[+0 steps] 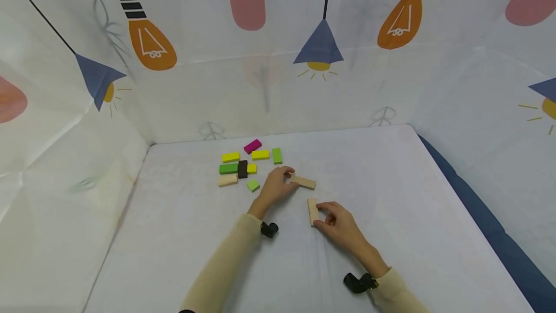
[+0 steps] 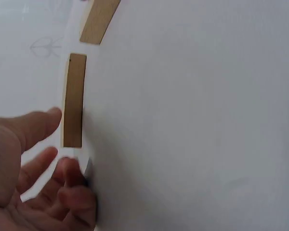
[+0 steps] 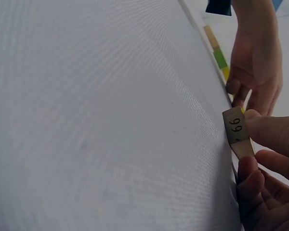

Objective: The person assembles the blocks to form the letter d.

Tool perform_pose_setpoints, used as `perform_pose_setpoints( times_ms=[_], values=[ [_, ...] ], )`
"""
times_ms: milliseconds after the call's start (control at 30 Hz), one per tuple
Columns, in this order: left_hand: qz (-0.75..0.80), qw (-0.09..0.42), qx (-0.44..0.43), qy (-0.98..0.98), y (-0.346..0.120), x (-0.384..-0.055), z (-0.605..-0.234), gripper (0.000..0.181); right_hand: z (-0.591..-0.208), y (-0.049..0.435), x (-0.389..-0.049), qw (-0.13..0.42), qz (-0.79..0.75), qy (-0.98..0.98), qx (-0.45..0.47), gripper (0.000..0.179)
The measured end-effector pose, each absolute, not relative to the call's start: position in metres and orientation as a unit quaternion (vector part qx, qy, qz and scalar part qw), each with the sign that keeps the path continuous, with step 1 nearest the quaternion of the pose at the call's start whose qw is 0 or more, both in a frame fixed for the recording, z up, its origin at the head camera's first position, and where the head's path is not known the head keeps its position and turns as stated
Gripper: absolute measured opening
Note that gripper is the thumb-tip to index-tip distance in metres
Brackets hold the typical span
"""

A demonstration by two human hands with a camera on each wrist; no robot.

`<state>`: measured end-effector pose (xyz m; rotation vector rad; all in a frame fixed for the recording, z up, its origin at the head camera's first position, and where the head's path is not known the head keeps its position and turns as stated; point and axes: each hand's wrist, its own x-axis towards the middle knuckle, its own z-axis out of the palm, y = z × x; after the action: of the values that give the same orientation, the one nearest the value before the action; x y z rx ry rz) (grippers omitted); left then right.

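A plain wooden block (image 1: 305, 182) lies on the white table, just right of my left hand (image 1: 278, 185). In the left wrist view, the thumb (image 2: 41, 126) is close beside that block (image 2: 73, 103), while the loosely bent fingers lie past its near end. Whether the thumb touches it I cannot tell. My right hand (image 1: 343, 226) pinches a second wooden block (image 1: 312, 212) by its two ends, thumb at one and fingers at the other. Dark printed marks show on this block (image 3: 236, 126) in the right wrist view. The two blocks are apart, at an angle to each other.
Left of my left hand sits a group of small blocks: a magenta block (image 1: 253, 146), a dark brown block (image 1: 243, 169), a wooden block (image 1: 228, 180), plus several yellow and green ones. A lamp-patterned white curtain (image 1: 278, 95) encloses the table's back and sides.
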<state>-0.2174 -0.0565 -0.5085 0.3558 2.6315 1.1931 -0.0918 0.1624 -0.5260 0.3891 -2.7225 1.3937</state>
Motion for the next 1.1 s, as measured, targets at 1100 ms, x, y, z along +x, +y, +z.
perform_pose_setpoints(
  times_ms=[1100],
  values=[
    [0.441,0.106,0.044,0.89,-0.038,-0.222,-0.504,0.025,-0.528,0.162,-0.089,0.043,0.456,-0.88,0.129,0.042]
  ],
)
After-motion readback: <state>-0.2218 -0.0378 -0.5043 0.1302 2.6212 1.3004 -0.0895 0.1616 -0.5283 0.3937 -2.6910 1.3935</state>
